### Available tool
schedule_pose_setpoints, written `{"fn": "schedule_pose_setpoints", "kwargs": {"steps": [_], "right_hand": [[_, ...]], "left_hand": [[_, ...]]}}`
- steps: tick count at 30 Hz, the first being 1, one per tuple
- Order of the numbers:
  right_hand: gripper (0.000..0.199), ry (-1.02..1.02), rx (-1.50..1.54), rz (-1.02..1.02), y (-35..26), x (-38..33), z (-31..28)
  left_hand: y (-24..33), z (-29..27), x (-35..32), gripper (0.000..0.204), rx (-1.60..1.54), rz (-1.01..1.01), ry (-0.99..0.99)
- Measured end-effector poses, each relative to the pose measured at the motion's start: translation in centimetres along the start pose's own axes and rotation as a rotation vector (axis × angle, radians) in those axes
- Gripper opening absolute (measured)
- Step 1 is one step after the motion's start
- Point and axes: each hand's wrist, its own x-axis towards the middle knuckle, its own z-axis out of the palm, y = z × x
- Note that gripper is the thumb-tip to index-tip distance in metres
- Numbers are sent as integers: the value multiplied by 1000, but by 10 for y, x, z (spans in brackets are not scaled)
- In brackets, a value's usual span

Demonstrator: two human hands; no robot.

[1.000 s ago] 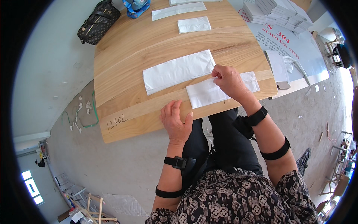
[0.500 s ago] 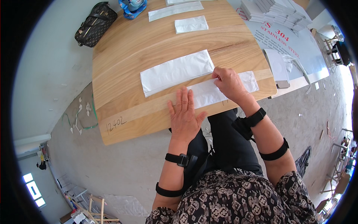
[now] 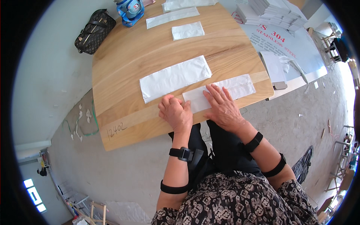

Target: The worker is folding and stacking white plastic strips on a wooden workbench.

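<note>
A long, flat white folded sheet [image 3: 240,87], thin like paper or plastic film, lies along the near edge of the wooden table. My right hand [image 3: 226,112] rests open on its middle, fingers stretched out. At the sheet's left end is my left hand [image 3: 175,114], its fingers curled and closed and its thumb over the end. Whether those fingers pinch anything is hidden. Just beyond lies a wider white folded sheet [image 3: 175,78], apart from both hands.
Farther back on the table [image 3: 123,71] lie a small white folded piece [image 3: 188,30] and a long white strip [image 3: 172,17]. A dark patterned handbag [image 3: 95,32] and a blue container [image 3: 130,13] stand far left. White stacked boxes [image 3: 275,13] sit on a grey printed surface at right.
My left hand has gone from lying flat to curled at the sheet's left end. My right hand has opened from a closed grip and moved slightly left, flat on the sheet.
</note>
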Motion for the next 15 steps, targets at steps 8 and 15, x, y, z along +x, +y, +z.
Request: {"fn": "schedule_pose_setpoints", "kwargs": {"steps": [8,15], "right_hand": [[88,-153,-88,-28,-14,-4,11],[89,-146,-30,-39,-27,-4,18]], "left_hand": [[-14,-1,4,15,75,91,-5],[-17,-25,19,24,4,221,42]]}}
